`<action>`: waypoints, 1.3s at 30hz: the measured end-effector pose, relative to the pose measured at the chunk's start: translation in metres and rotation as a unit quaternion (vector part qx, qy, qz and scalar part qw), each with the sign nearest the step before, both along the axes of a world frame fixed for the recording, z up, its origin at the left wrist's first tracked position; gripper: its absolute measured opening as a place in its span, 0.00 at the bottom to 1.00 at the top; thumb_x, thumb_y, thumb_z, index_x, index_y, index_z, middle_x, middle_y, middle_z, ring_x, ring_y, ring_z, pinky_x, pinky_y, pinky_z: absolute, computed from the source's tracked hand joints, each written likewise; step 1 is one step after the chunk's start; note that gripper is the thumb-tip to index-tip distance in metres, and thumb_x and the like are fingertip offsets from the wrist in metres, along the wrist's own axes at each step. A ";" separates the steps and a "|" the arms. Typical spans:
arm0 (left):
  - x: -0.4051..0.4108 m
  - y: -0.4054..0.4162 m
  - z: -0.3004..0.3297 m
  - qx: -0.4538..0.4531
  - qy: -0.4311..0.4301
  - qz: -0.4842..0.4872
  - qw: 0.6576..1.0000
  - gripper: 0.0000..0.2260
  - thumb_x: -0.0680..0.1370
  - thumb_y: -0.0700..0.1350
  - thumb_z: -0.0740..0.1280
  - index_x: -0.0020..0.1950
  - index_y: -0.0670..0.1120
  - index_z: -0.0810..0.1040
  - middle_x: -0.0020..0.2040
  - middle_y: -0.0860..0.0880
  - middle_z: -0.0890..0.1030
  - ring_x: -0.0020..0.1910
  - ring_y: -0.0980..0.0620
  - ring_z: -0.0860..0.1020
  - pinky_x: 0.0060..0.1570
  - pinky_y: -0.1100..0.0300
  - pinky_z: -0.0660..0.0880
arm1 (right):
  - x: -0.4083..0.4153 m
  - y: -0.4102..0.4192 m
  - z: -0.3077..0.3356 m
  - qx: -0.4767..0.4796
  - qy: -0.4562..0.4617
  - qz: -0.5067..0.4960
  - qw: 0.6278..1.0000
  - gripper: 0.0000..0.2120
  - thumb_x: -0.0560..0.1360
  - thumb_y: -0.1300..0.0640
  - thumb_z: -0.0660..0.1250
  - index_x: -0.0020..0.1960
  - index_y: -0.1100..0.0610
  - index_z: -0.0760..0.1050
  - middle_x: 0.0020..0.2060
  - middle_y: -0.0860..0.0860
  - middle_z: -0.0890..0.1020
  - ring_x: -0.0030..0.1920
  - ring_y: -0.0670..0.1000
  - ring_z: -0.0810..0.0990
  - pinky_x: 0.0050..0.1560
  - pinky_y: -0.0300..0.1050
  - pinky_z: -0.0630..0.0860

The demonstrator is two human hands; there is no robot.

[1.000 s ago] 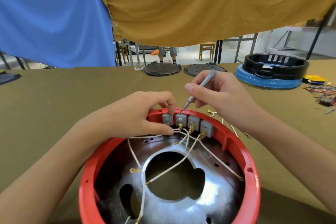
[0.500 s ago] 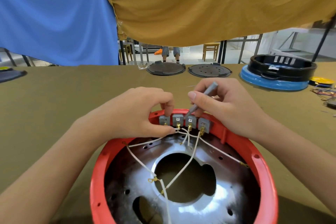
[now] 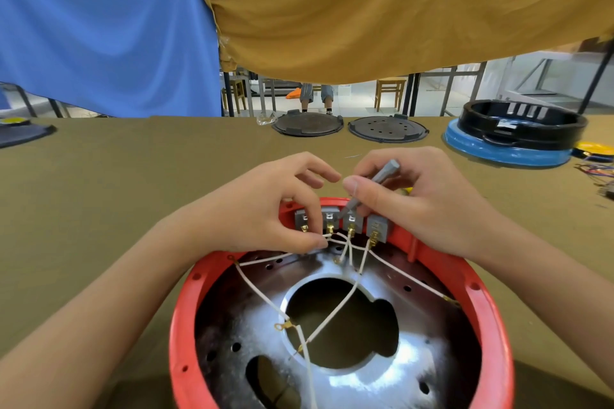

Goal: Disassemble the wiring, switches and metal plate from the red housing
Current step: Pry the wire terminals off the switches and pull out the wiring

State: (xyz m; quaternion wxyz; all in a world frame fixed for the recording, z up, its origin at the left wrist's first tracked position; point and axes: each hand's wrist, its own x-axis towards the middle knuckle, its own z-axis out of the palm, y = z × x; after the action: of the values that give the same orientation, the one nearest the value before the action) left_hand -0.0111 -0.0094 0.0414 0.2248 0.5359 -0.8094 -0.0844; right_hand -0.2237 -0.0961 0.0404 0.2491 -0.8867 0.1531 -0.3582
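Grey steel meets grey plastic at the far wall of the red housing (image 3: 186, 325), where our right hand (image 3: 418, 206) pinches a slim grey screwdriver (image 3: 372, 187) between thumb and curled fingers, its tip angled down between the second and third of four grey switches (image 3: 352, 221). We judge the low, pen-like hold to be for prying or loosening a switch at close range. Our left hand (image 3: 265, 212) steadies the work, thumb and forefinger closed on the white wires (image 3: 332, 312) just below the switch terminals, apparently to keep them out of the tool's way. The wires fan out from brass connectors across the metal plate (image 3: 382, 375), which sits inside the housing with its large central opening; several ring terminals lie loose. The housing rests on the olive-covered table (image 3: 99, 209), nearest us. Beyond it lie two dark round discs (image 3: 307, 124) and a blue-and-black housing (image 3: 515, 139). We can read no brand, label or writing anywhere.
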 end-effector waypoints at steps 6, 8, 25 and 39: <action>0.000 -0.001 0.000 0.015 0.018 -0.003 1.000 0.04 0.72 0.50 0.77 0.38 0.54 0.84 0.63 0.62 0.73 0.66 0.60 0.73 0.65 0.53 0.73 | 0.000 0.000 0.001 0.013 0.002 0.009 1.000 0.09 0.78 0.51 0.68 0.43 0.55 0.82 0.34 0.47 0.84 0.39 0.49 0.84 0.40 0.45 0.80; -0.001 -0.001 0.000 0.018 0.016 0.002 1.000 0.05 0.72 0.51 0.77 0.38 0.55 0.84 0.61 0.64 0.73 0.64 0.60 0.74 0.64 0.55 0.72 | 0.001 -0.001 0.001 0.016 0.006 0.010 1.000 0.09 0.78 0.52 0.68 0.43 0.55 0.82 0.34 0.47 0.84 0.39 0.49 0.84 0.40 0.43 0.79; -0.006 -0.003 0.002 0.018 -0.006 0.033 0.999 0.09 0.71 0.59 0.74 0.40 0.55 0.86 0.55 0.62 0.77 0.54 0.60 0.78 0.58 0.53 0.75 | 0.009 -0.003 -0.002 0.091 0.028 0.015 0.995 0.11 0.80 0.51 0.65 0.44 0.54 0.81 0.38 0.49 0.83 0.39 0.45 0.82 0.42 0.38 0.76; -0.012 -0.004 0.002 -0.017 -0.026 0.065 0.997 0.13 0.69 0.59 0.73 0.31 0.52 0.82 0.45 0.63 0.76 0.46 0.60 0.78 0.49 0.57 0.76 | 0.013 -0.001 -0.001 0.102 0.022 0.022 0.994 0.11 0.80 0.51 0.64 0.42 0.54 0.79 0.35 0.49 0.82 0.37 0.44 0.80 0.40 0.38 0.75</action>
State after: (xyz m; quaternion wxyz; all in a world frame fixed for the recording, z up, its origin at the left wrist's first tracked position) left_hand -0.0235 -0.0138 0.0438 0.2171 0.5853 -0.7800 -0.0420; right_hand -0.2102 -0.0975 0.0392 0.3430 -0.8672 0.1748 -0.3159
